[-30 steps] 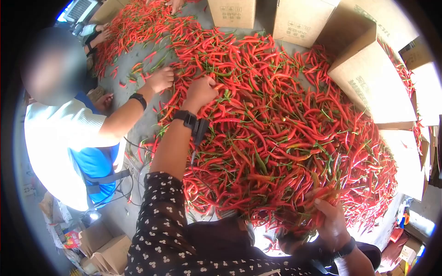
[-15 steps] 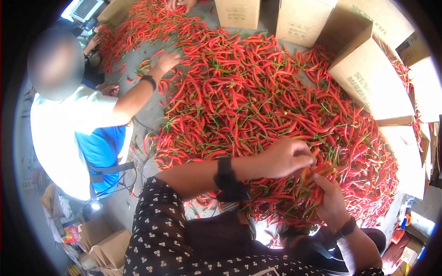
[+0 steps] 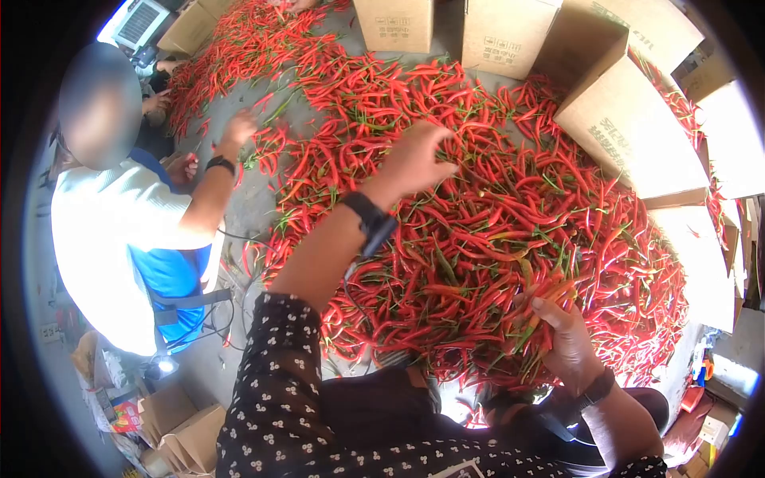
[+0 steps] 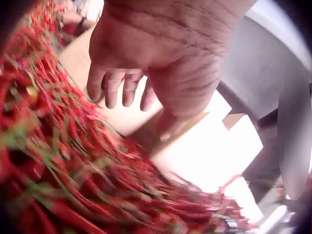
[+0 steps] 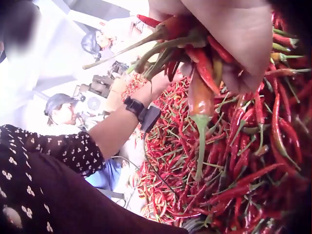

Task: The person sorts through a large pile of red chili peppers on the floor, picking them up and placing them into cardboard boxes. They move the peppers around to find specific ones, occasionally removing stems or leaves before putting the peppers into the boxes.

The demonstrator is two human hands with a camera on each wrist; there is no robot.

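Our left hand (image 3: 410, 162) has swung from beside our right hand (image 3: 567, 338) back out over the chillies (image 3: 486, 209); our neighbour's hand (image 3: 240, 127) has moved farther from it.

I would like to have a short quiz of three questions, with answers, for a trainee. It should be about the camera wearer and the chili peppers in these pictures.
1. True or false: the camera wearer's left hand, above the heap of red chili peppers, is gripping several peppers.

2. What does the camera wearer's right hand hold?
A) a knife
B) a bunch of chili peppers
C) a cardboard flap

3. Fill in the blank: the dark left sleeve of the camera wearer has a pattern of small ____ flowers.

Key: 1 false; 2 B; 3 white.
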